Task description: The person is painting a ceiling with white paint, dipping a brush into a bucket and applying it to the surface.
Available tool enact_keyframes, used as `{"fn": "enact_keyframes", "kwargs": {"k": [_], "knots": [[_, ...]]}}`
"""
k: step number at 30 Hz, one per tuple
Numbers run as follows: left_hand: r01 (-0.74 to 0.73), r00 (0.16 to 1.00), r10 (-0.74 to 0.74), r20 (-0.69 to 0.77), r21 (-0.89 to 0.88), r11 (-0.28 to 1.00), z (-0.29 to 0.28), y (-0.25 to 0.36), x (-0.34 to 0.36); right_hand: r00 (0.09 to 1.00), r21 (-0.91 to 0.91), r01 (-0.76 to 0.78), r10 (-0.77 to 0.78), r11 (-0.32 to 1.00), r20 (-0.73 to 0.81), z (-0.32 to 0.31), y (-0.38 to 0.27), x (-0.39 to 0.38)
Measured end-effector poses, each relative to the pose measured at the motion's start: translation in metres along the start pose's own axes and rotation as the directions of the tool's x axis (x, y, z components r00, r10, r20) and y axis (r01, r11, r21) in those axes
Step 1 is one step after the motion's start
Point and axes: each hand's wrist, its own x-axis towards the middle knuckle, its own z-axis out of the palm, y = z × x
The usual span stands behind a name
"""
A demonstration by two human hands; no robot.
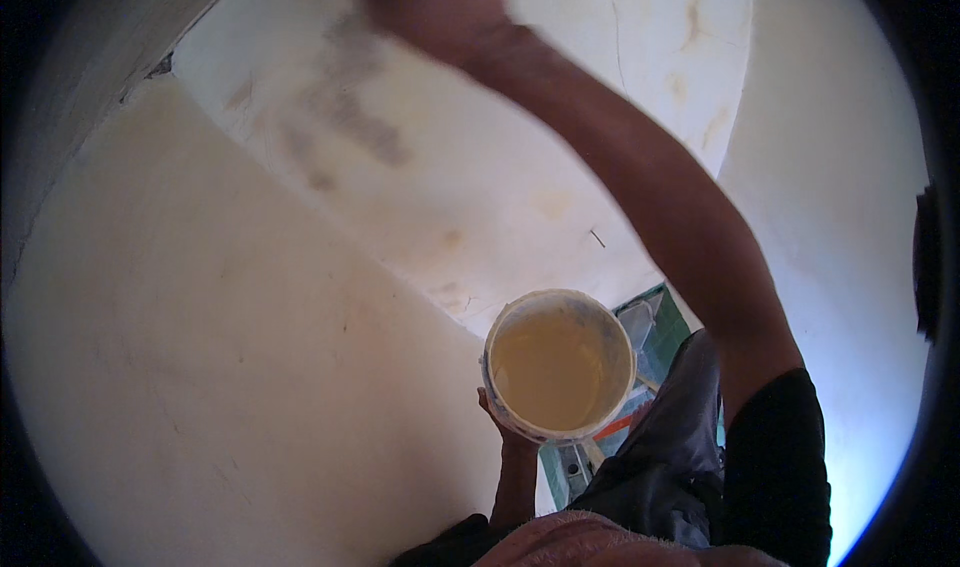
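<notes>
White bucket (pixel 603 322) of pale yellow liquid, held at its near left side by the left hand (pixel 508 430), right hand (pixel 440 12) well apart, raised before stained wall (pixel 470 167), blurred, grip unclear

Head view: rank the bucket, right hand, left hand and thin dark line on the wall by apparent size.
1. Bucket
2. Right hand, blurred, cut off
3. Left hand, partly hidden
4. Thin dark line
</notes>
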Motion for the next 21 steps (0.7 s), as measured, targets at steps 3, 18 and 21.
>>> {"fn": "enact_keyframes", "kwargs": {"k": [3,18,21], "knots": [[0.032,0.995,-0.035,-0.090,-0.035,0.999,0.002,-0.001,-0.005,0.999,0.083,-0.051,0.050,0.995,0.014,0.010,-0.062,0.002],[0.057,0.992,-0.061,-0.109,-0.034,0.998,0.017,-0.010,0.011,0.896,0.168,-0.315,0.351,0.934,-0.273,-0.198,0.139,0.005],[0.080,0.993,-0.084,-0.089,-0.048,0.996,0.011,-0.022,0.011,0.891,0.185,-0.364,0.399,0.913,-0.215,-0.257,0.151,-0.012]]}}
